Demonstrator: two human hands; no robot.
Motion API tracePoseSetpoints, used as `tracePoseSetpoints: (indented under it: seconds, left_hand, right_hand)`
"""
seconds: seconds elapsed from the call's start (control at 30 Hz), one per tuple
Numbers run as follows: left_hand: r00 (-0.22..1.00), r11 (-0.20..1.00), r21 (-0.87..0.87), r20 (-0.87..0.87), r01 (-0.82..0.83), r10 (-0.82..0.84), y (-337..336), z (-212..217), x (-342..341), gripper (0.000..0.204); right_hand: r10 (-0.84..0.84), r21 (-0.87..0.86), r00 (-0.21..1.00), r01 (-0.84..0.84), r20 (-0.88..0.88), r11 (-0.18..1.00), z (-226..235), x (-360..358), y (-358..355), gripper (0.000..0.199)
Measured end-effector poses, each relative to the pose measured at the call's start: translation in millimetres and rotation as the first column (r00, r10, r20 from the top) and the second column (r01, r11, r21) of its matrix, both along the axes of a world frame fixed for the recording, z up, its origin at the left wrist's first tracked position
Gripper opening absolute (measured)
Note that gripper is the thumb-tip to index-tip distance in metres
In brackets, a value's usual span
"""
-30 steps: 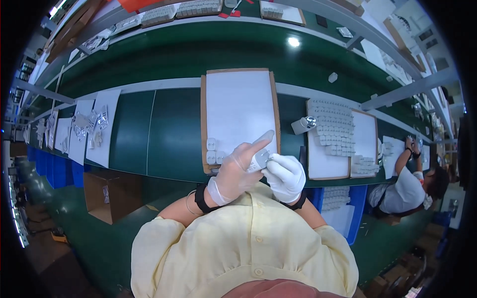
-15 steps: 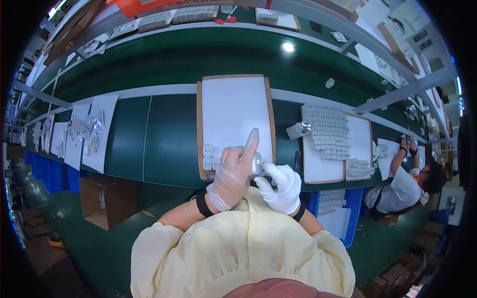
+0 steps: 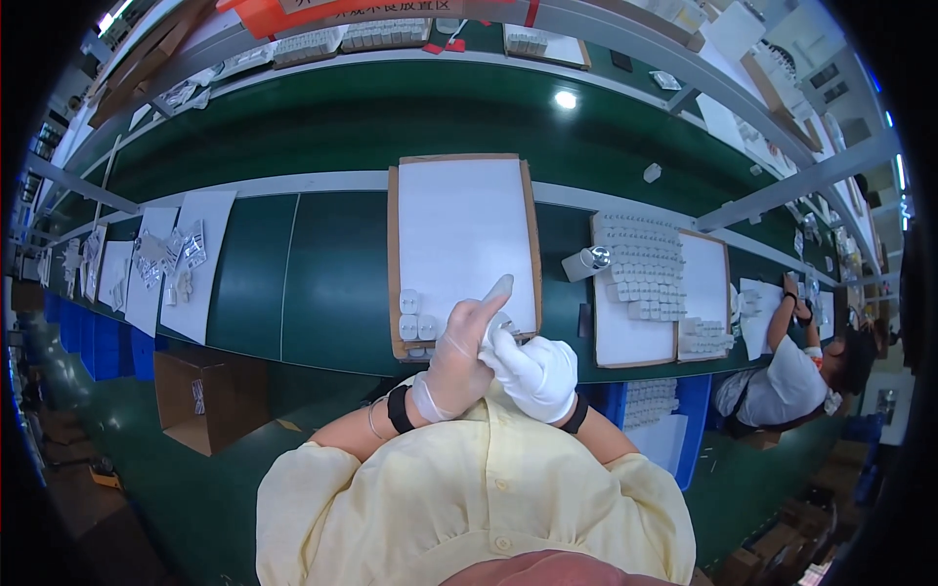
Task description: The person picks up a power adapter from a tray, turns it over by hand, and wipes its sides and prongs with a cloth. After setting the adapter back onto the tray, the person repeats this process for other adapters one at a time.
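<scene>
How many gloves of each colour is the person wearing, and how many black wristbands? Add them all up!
Clear thin glove, on the left hand: 1
White cloth glove, on the right hand: 1
Black wristbands: 2, one on each wrist
Total: 4

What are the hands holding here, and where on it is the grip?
A small white part is pinched between the left hand and the right hand, above the white board's near edge. The hands cover it, so the exact grip point cannot be told.
</scene>
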State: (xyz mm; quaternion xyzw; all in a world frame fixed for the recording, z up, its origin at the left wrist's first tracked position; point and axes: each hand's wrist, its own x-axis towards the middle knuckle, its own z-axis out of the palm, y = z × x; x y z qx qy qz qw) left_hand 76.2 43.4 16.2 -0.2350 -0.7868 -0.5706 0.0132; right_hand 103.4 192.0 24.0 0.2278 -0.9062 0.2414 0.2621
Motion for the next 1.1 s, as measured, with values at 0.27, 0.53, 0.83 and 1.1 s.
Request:
tracePoseSetpoints:
  seconds: [0.27, 0.53, 0.83, 1.1]
  left_hand:
    - [0.996, 0.997, 0.018, 0.032, 0.078, -0.078, -10.5, 0.3, -4.8, 0.064]
    - [0.629, 0.812, 0.545, 0.561, 0.208, -0.538, -18.5, -11.5, -16.7, 0.072]
    - [0.598, 0.763, 0.485, 0.483, 0.426, -0.640, -26.6, -7.2, -51.3, 0.094]
    - [0.516, 0.944, 0.329, 0.808, 0.003, -0.284, -22.5, -39.0, -91.0, 0.094]
  right_hand:
    - [0.002, 0.016, 0.989, -0.004, 0.149, 1.000, 5.8, -6.0, -8.0, 0.032]
    - [0.190, -0.069, 0.978, -0.185, 0.089, 0.980, -5.0, -16.7, 20.4, 0.028]
    - [0.314, -0.474, 0.925, -0.182, 0.215, 0.861, 4.3, -45.5, 8.7, 0.034]
    - [0.185, 0.237, 0.975, -0.210, 0.124, 0.949, -31.4, -159.1, 44.6, 0.019]
